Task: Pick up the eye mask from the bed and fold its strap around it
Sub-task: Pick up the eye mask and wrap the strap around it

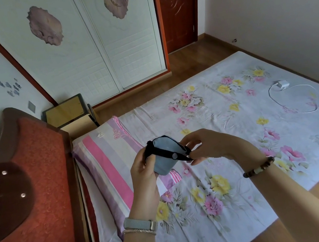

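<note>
A light blue eye mask (pixel 165 155), folded over, is held in the air above the bed (pixel 229 130). My left hand (pixel 144 177) grips its lower left side from below. A black strap (pixel 168 153) with a small round adjuster runs across the mask's front. My right hand (pixel 212 146) pinches the strap's right end beside the mask and holds it taut. Part of the mask's left edge is hidden behind my left fingers.
A striped pink pillow (pixel 105 156) lies at the head of the bed, under my hands. A white charger with its looped cable (pixel 288 98) rests on the floral sheet at the right. A red headboard (pixel 30 193) and a bedside table (pixel 67 112) stand to the left.
</note>
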Demonstrator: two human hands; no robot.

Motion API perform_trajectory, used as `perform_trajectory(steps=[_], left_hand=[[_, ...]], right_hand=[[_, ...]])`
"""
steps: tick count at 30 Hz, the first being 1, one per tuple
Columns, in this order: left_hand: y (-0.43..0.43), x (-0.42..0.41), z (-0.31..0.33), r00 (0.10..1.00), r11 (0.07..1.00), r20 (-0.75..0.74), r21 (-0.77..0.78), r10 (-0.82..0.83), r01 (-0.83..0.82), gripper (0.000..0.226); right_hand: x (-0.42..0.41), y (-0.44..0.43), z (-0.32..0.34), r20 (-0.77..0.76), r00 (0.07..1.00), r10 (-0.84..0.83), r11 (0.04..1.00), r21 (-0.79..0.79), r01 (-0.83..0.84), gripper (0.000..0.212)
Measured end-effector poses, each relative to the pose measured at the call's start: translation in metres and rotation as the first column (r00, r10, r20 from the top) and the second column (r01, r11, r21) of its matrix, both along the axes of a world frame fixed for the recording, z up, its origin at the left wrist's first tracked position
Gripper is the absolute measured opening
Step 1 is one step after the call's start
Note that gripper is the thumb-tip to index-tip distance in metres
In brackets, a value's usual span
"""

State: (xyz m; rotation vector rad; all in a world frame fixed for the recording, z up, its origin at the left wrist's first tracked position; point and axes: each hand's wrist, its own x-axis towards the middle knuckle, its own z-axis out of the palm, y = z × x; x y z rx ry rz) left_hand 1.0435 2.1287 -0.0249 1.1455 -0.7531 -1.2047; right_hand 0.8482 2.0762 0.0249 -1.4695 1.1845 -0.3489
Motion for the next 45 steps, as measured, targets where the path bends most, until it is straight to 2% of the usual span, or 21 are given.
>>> perform_trajectory(steps=[3,6,8,11,13,16,19,24,26,29,34,39,42,45], left_hand=[[-0.002,-0.003,-0.001,0.986,0.999,-0.166,0.040,0.009,-0.002,0.026],[-0.004,-0.009,0.001,0.968,0.997,-0.250,0.069,0.031,-0.014,0.038],[-0.004,-0.013,0.006,0.952,0.996,-0.301,0.087,0.047,-0.021,0.038],[-0.005,-0.013,0.012,0.921,0.991,-0.378,0.127,0.095,-0.050,0.031],[-0.006,-0.012,0.015,0.888,0.986,-0.445,0.156,0.117,-0.052,0.037],[-0.004,-0.012,0.018,0.849,0.981,-0.513,0.189,0.129,-0.035,0.042],[-0.002,-0.015,0.017,0.818,0.982,-0.565,0.189,0.106,0.003,0.034],[0.002,-0.020,0.012,0.835,0.982,-0.548,0.180,0.046,0.064,0.023],[0.004,-0.018,0.010,0.850,0.972,-0.527,0.208,0.015,0.112,0.022],[0.005,-0.009,0.008,0.866,0.954,-0.495,0.223,-0.067,0.201,0.030],[0.009,0.002,0.008,0.849,0.926,-0.493,0.196,-0.192,0.323,0.041],[0.010,0.010,0.011,0.881,0.920,-0.371,0.143,-0.292,0.365,0.058],[0.011,0.011,0.016,0.911,0.909,-0.269,0.193,-0.314,0.370,0.060],[0.012,0.012,0.016,0.934,0.914,-0.207,0.228,-0.292,0.336,0.052]], right_hand=[[0.006,0.002,-0.005,0.015,0.999,-0.028,1.000,0.012,0.028,0.031],[0.010,0.001,-0.007,0.096,0.991,-0.097,0.995,-0.009,0.098,0.029],[0.014,0.003,-0.007,0.171,0.975,-0.145,0.988,-0.023,0.151,0.026],[0.021,0.008,-0.011,0.306,0.911,-0.277,0.957,0.009,0.289,0.021],[0.023,0.012,-0.013,0.371,0.864,-0.340,0.935,0.036,0.353,0.016],[0.022,0.019,-0.016,0.386,0.856,-0.345,0.933,0.040,0.358,0.027],[0.024,0.024,-0.020,0.399,0.841,-0.365,0.925,0.057,0.375,0.029],[0.027,0.028,-0.026,0.430,0.815,-0.388,0.903,-0.002,0.431,0.016],[0.026,0.029,-0.028,0.435,0.802,-0.410,0.890,0.000,0.455,0.017],[0.021,0.029,-0.029,0.461,0.763,-0.453,0.875,0.063,0.481,0.023],[0.015,0.031,-0.031,0.473,0.766,-0.435,0.892,0.108,0.439,0.028],[0.013,0.031,-0.031,0.429,0.811,-0.398,0.910,0.076,0.407,0.026],[0.013,0.034,-0.030,0.416,0.827,-0.378,0.917,0.044,0.397,0.027],[0.013,0.037,-0.030,0.423,0.822,-0.381,0.913,0.031,0.407,0.027]])
